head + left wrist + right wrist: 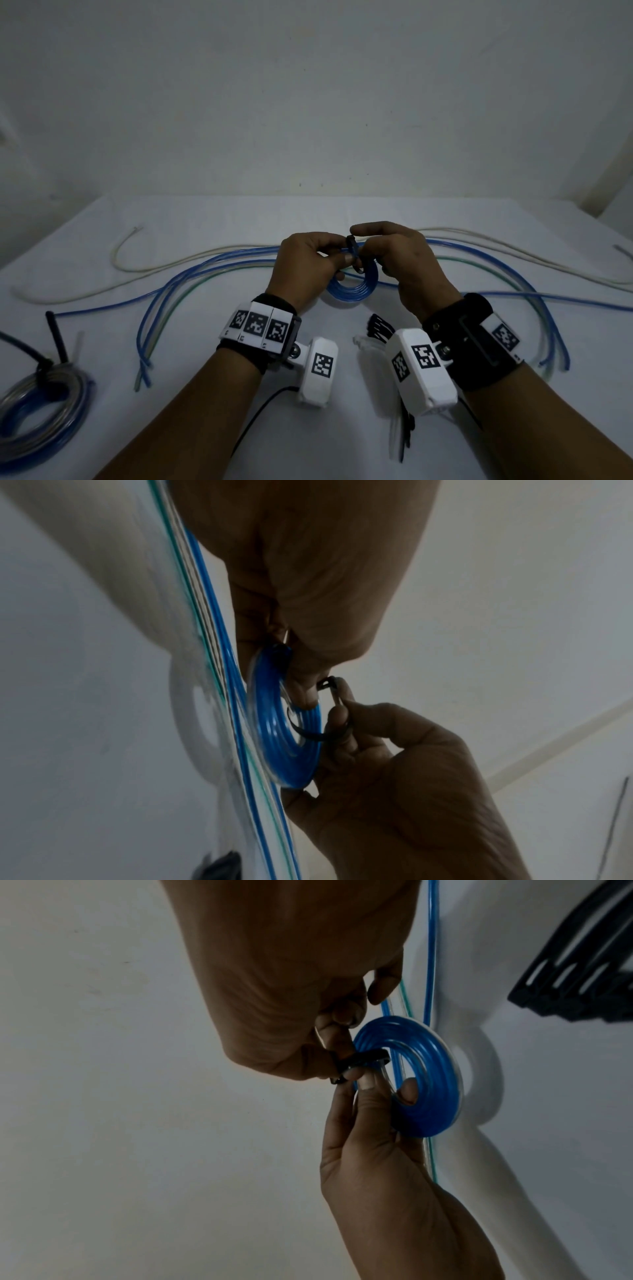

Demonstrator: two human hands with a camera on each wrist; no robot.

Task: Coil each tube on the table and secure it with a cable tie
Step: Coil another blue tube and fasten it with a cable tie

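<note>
A blue tube coil (352, 293) is held just above the white table (205, 212), between both hands. My left hand (342, 262) grips the coil's left side; in the right wrist view its thumb pokes through the middle of the coil (435, 1083). A black cable tie (354, 253) loops around the coil's top strands. My right hand (371, 255) pinches the tie's end. In the left wrist view the cable tie (308, 733) curves from the coil (284, 739) to the right hand's fingertips (337, 712). The right wrist view shows the same cable tie (363, 1058) crossing the coil rim.
Loose blue, green and whitish tubes (191, 274) sprawl across the table behind and beside my hands. A tied coil (41, 404) lies at the front left. Spare black cable ties (378, 329) sit by my right wrist and fill the upper right of the right wrist view (582, 974).
</note>
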